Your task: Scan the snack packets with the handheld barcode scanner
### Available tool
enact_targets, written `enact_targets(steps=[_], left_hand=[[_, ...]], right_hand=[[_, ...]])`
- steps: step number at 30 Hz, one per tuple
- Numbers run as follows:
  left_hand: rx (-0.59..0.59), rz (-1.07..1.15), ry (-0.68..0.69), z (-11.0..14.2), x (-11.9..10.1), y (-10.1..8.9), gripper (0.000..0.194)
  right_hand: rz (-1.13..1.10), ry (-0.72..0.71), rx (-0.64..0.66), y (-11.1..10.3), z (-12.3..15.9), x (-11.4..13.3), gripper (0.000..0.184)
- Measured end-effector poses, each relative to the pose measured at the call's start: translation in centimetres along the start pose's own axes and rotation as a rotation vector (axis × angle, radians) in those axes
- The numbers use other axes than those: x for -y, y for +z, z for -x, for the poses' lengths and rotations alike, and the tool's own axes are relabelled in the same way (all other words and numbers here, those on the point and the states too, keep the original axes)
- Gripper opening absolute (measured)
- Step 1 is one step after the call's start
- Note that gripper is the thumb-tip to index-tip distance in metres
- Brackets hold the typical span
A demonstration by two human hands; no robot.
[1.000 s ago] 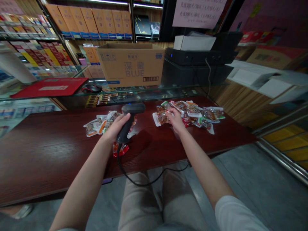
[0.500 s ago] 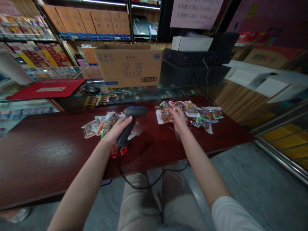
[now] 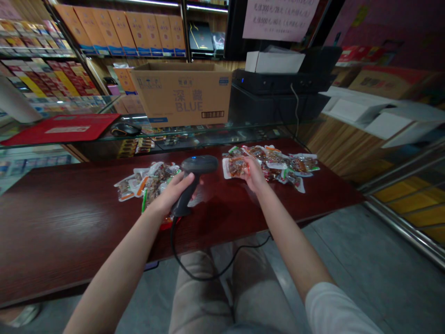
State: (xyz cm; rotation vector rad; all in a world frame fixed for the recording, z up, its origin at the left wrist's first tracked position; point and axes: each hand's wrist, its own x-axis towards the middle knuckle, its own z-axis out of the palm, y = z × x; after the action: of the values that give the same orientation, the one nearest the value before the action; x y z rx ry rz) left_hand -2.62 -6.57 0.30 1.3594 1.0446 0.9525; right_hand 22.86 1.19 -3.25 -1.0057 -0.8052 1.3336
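Note:
My left hand (image 3: 178,188) is wrapped round the handle of a black barcode scanner (image 3: 198,164), whose head points right. Its cable loops down over the table's front edge. Beneath and left of that hand lies a pile of snack packets (image 3: 153,178), partly covered by my hand and the scanner. My right hand (image 3: 254,174) grips a clear snack packet (image 3: 233,167) with brownish food in it, at the left end of a second pile of snack packets (image 3: 278,160). The fingertips on the packet are partly hidden.
The dark red table (image 3: 86,213) spans the front. Behind it a cardboard box (image 3: 187,99) stands on a glass counter, with a computer mouse (image 3: 125,129) and a red mat (image 3: 66,127) to its left. A metal rail (image 3: 399,222) runs along the right.
The scanner has moved slightly right and its head has turned a little. My right hand has taken hold of a packet, now tilted up at the pile's left end.

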Motion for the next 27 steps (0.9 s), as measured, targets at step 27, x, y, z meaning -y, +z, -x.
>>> enact_targets(steps=[27], left_hand=[[-0.259,0.039,-0.013,-0.5,-0.3,-2.9,0.059]], right_hand=[[0.541,-0.868,-0.453,-6.2,-4.0,1.8,0.028]])
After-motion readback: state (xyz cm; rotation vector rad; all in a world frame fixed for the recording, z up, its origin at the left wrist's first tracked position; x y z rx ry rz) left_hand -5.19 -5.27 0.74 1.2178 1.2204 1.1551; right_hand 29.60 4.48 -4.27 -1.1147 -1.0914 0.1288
